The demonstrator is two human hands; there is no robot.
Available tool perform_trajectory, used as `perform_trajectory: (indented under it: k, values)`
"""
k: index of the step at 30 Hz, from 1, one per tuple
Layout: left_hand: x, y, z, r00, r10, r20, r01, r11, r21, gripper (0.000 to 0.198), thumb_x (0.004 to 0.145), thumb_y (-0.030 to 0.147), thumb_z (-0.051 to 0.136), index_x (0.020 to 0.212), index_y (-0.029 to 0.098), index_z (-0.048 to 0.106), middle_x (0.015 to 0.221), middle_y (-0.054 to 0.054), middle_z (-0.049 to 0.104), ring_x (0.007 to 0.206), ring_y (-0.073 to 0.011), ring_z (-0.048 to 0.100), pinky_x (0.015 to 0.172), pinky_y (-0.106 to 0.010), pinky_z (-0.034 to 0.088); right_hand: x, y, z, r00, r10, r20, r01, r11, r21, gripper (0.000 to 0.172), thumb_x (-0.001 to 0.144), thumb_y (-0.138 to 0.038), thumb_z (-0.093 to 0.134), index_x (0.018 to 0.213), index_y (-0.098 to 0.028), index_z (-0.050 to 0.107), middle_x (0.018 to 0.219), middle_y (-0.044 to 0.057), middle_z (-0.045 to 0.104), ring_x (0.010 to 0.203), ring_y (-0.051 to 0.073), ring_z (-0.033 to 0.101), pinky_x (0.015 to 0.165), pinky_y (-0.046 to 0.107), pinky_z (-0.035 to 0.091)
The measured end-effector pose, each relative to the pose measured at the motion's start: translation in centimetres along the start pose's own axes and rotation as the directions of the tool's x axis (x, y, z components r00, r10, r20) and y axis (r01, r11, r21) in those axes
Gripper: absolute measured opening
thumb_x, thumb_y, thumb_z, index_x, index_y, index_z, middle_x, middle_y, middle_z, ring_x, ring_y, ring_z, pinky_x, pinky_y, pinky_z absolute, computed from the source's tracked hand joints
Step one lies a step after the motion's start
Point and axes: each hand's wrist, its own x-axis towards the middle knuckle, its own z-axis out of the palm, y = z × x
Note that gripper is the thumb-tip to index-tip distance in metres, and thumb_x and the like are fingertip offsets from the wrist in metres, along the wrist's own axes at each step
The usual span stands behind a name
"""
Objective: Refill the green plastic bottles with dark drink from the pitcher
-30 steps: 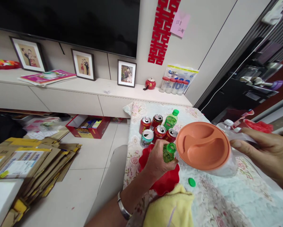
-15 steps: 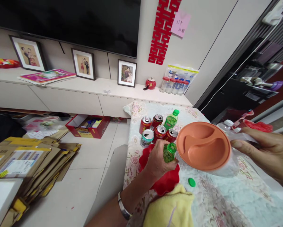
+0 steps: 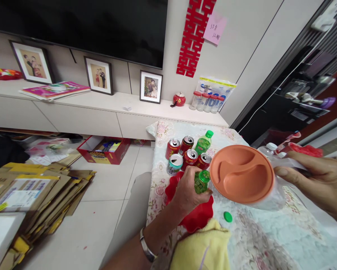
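Observation:
My left hand [image 3: 187, 190] is wrapped round a small open green bottle [image 3: 199, 182], held over a red dish [image 3: 195, 216] on the table. My right hand [image 3: 316, 181] grips the white handle of a clear jug with an orange lid [image 3: 241, 173]; the jug is tipped so its lid faces me, its rim beside the bottle's mouth. A loose green cap [image 3: 228, 216] lies on the floral tablecloth [image 3: 269, 240] below the jug.
Several opened drink cans [image 3: 185, 154] and a capped green bottle [image 3: 204, 142] stand behind the hands. A yellow cloth [image 3: 203, 247] lies at the near table edge. Flattened cardboard [image 3: 30, 191] is piled on the floor at left. A low cabinet [image 3: 81, 108] with picture frames lines the wall.

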Motion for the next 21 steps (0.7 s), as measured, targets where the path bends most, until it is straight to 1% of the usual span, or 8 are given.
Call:
perform_trajectory:
  k: [4, 10, 13, 16, 21]
  values:
    - [-0.04, -0.01, 0.01, 1.0, 0.004, -0.005, -0.004, 1.0, 0.007, 0.048, 0.07, 0.029, 0.081, 0.109, 0.024, 0.054, 0.104, -0.005, 0.062, 0.095, -0.0252, 0.067, 0.085, -0.038, 0.053, -0.05, 0.09, -0.05, 1.0, -0.023, 0.009, 0.023, 1.0, 0.01, 0.05, 0.098, -0.061, 0.069, 0.065, -0.024, 0.064, 0.048, -0.005, 0.048, 0.039, 0.009, 0.044, 0.034, 0.017, 0.036]
    - [0.02, -0.02, 0.02, 1.0, 0.016, -0.007, -0.016, 1.0, 0.013, 0.049, 0.07, 0.029, 0.081, 0.11, 0.024, 0.054, 0.105, -0.004, 0.063, 0.095, -0.0249, 0.067, 0.085, -0.038, 0.054, 0.24, -0.15, 0.1, 1.0, -0.012, 0.003, 0.012, 1.0, 0.013, 0.051, 0.096, -0.06, 0.07, 0.063, -0.023, 0.062, 0.048, -0.005, 0.046, 0.039, 0.009, 0.043, 0.033, 0.017, 0.034]
    - [-0.01, 0.02, -0.03, 1.0, 0.011, -0.006, -0.011, 1.0, 0.012, 0.048, 0.07, 0.029, 0.082, 0.109, 0.024, 0.054, 0.105, -0.004, 0.063, 0.095, -0.0247, 0.067, 0.085, -0.038, 0.054, 0.26, -0.18, 0.03, 1.0, -0.004, -0.008, 0.005, 1.0, 0.024, 0.049, 0.094, -0.061, 0.072, 0.063, -0.023, 0.066, 0.047, -0.005, 0.045, 0.039, 0.009, 0.042, 0.033, 0.018, 0.033]
    - [-0.05, -0.01, -0.05, 1.0, 0.012, -0.008, -0.012, 1.0, 0.009, 0.049, 0.07, 0.028, 0.082, 0.11, 0.025, 0.054, 0.105, -0.004, 0.063, 0.096, -0.0244, 0.067, 0.087, -0.038, 0.054, 0.1, -0.07, -0.07, 1.0, 0.025, 0.006, -0.025, 0.999, 0.023, 0.046, 0.094, -0.06, 0.073, 0.066, -0.023, 0.071, 0.048, -0.005, 0.048, 0.039, 0.01, 0.044, 0.034, 0.018, 0.035]
    - [-0.02, -0.13, 0.05, 0.999, 0.033, -0.016, -0.033, 0.999, 0.014, 0.049, 0.069, 0.028, 0.082, 0.11, 0.024, 0.054, 0.104, -0.004, 0.063, 0.096, -0.0253, 0.067, 0.087, -0.038, 0.055, -0.06, -0.01, -0.09, 0.999, 0.05, 0.005, -0.05, 0.999, 0.006, 0.048, 0.092, -0.062, 0.073, 0.065, -0.023, 0.07, 0.048, -0.004, 0.051, 0.04, 0.01, 0.046, 0.035, 0.018, 0.037]
